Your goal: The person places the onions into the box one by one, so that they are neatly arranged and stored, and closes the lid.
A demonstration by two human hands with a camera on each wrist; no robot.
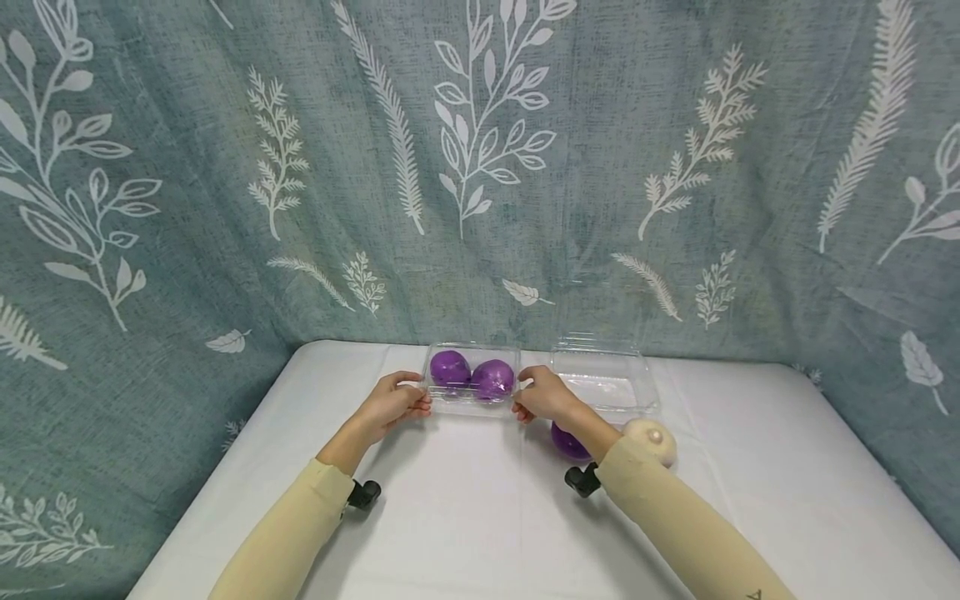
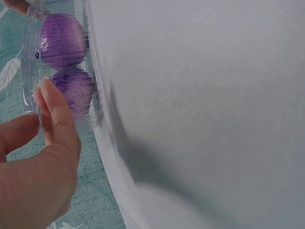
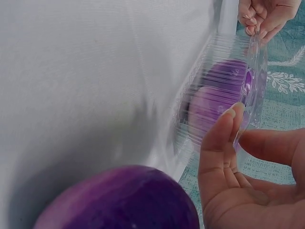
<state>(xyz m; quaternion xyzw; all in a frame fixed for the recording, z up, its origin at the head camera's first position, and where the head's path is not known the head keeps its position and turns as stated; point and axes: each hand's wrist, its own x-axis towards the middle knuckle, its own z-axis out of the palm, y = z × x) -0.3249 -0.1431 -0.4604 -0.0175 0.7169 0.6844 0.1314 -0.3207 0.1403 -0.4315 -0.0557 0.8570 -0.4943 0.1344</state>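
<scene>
A clear plastic container (image 1: 474, 409) with ridged sides stands at the table's far edge. Inside it lie two glossy purple round objects, one on the left (image 1: 450, 367) and one on the right (image 1: 493, 380); their kind is unclear. My left hand (image 1: 395, 400) pinches the container's left rim between thumb and fingers. At the opposite end my right hand (image 1: 546, 395) pinches the rim too, fingertips on the ridged wall (image 3: 228, 47). Whether a lid covers the container, I cannot tell. Another purple round object (image 3: 124, 202) lies by my right wrist, partly hidden by the forearm in the head view.
A second clear container (image 1: 603, 390), its lid raised, stands to the right at the back. A cream-coloured round object (image 1: 654, 442) with a small nub lies in front of it, partly behind the right sleeve. Patterned green-grey cloth (image 1: 480, 275) hangs behind the white table (image 1: 480, 517).
</scene>
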